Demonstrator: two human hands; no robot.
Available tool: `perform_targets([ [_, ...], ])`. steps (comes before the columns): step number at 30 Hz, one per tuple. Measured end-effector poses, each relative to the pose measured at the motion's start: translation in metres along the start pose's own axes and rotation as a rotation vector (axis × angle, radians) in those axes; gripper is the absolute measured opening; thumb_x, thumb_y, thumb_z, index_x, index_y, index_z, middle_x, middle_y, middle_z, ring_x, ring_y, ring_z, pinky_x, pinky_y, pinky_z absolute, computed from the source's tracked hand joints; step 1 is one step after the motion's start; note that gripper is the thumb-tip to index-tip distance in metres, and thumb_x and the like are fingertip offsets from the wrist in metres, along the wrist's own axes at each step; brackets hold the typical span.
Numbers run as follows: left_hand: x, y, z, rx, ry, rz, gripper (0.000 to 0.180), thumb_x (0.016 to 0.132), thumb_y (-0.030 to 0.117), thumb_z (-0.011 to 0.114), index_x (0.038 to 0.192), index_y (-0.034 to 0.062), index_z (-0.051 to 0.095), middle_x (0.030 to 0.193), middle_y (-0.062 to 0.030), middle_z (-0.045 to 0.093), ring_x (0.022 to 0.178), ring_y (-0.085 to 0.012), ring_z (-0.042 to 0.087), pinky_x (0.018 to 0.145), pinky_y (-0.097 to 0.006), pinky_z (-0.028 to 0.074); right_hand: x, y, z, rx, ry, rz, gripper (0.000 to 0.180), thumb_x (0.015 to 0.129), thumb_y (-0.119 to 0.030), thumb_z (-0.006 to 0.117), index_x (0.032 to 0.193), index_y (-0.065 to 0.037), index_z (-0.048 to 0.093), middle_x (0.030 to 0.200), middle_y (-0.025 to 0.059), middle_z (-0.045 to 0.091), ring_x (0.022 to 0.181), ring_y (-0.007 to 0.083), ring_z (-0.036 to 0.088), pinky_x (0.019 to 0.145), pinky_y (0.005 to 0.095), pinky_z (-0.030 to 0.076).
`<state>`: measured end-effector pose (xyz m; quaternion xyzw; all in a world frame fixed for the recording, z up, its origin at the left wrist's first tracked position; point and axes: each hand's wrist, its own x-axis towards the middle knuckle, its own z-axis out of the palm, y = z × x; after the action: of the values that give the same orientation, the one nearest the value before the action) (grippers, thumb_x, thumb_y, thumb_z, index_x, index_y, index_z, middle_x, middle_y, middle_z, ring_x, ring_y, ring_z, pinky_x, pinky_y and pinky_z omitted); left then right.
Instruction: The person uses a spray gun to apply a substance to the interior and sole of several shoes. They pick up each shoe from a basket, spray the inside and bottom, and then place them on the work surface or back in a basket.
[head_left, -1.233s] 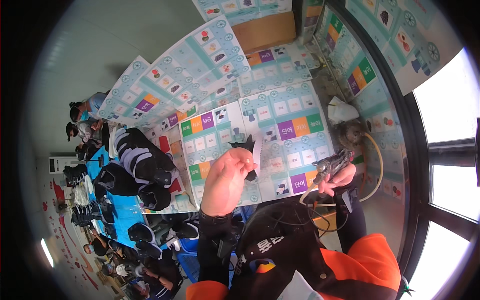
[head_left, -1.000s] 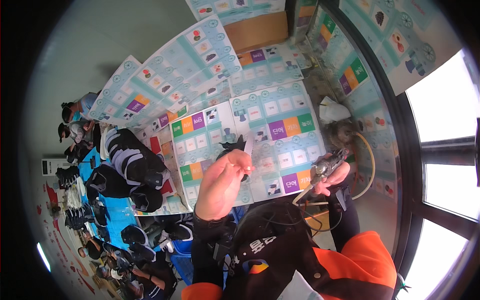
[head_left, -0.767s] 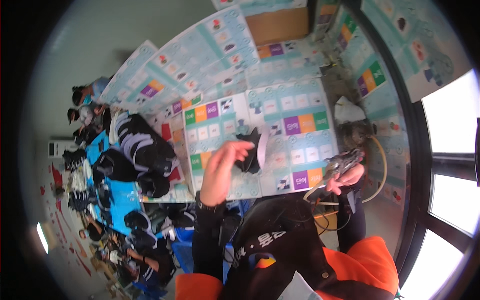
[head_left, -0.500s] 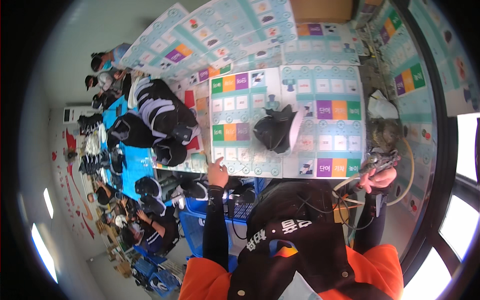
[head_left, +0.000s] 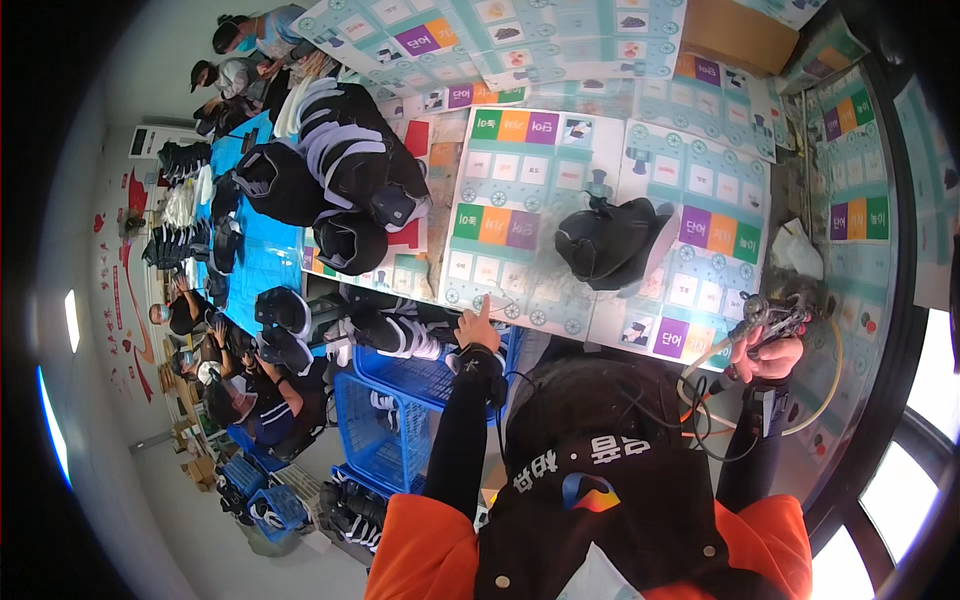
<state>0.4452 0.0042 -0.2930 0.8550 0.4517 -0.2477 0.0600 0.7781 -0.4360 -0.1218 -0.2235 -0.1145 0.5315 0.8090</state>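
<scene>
- Resting at the near edge of the table [head_left: 560, 320], the left hand [head_left: 478, 325] lies on the printed paper sheets [head_left: 520, 200] with its fingers loosely spread and nothing held in it.
- The right hand [head_left: 768, 352] is closed around a small metal tool [head_left: 775, 315] that looks like an air or spray gun, with a pale hose [head_left: 820, 400] looping away beneath it and orange and black cords hanging near the wrist.
- The black shoe upper [head_left: 610, 240] sits alone on the sheets, between the two hands and a little farther from the person, touched by neither.
- To the left of it, a pile of black shoes with pale lilac trim [head_left: 340, 170] spreads over the table; blue crates [head_left: 400, 420] holding more shoes stand below the table edge.
- Other people [head_left: 240, 390] sit at a long blue table [head_left: 250, 250] farther left, busy with their own shoes.
- Risks, as I judge them: the hose and cords hang slack near the right wrist, so a quick reach toward the shoe upper could snag them and jerk the tool off aim.
- The upper stands free on loose paper, so a push from the tool could slide or tip it unless the empty left hand steadies it.
- The pile to the left is close enough that a wide sweep of the left forearm could knock a shoe down toward the crates.
</scene>
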Motion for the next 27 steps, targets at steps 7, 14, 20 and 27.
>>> perform_targets([
  [7, 0.018, -0.05, -0.001, -0.251, 0.183, 0.178, 0.04, 0.084, 0.018, 0.064, 0.123, 0.0183, 0.072, 0.105, -0.0184, 0.065, 0.106, -0.0382, 0.061, 0.09, -0.048, 0.051, 0.01, 0.0, 0.009, -0.007, 0.049, 0.023, 0.045, 0.065, -0.007, 0.058, 0.106, 0.01, 0.063, 0.096, 0.0419, 0.066, 0.044, 0.0408, 0.056, 0.041, 0.0415, 0.041],
  [14, 0.025, -0.079, -0.023, -1.616, -0.357, -0.264, 0.025, 0.094, 0.017, 0.067, 0.116, 0.0061, 0.072, 0.088, 0.0008, 0.061, 0.075, -0.0173, 0.059, 0.069, -0.032, 0.049, 0.003, -0.001, 0.006, -0.02, 0.149, -0.01, 0.043, 0.064, -0.009, 0.06, 0.103, 0.009, 0.062, 0.095, 0.0424, 0.066, 0.041, 0.0372, 0.056, 0.038, 0.0391, 0.036],
  [20, -0.005, -0.065, -0.083, -2.109, -0.696, 0.102, 0.02, 0.098, 0.019, 0.058, 0.111, 0.0035, 0.061, 0.095, -0.0035, 0.054, 0.089, -0.0173, 0.051, 0.084, -0.033, 0.043, -0.002, 0.001, 0.005, -0.029, 0.124, -0.036, 0.046, 0.066, -0.01, 0.06, 0.107, 0.009, 0.063, 0.095, 0.0434, 0.065, 0.04, 0.0346, 0.053, 0.038, 0.0376, 0.035],
  [27, -0.014, -0.061, -0.108, -2.143, -0.758, 0.45, 0.02, 0.102, 0.023, 0.058, 0.105, 0.0037, 0.06, 0.096, -0.0041, 0.052, 0.089, -0.0172, 0.049, 0.087, -0.035, 0.042, 0.01, 0.008, 0.004, -0.023, 0.123, -0.016, 0.046, 0.068, -0.011, 0.06, 0.109, 0.009, 0.063, 0.096, 0.0436, 0.065, 0.039, 0.0314, 0.051, 0.04, 0.0376, 0.036],
])
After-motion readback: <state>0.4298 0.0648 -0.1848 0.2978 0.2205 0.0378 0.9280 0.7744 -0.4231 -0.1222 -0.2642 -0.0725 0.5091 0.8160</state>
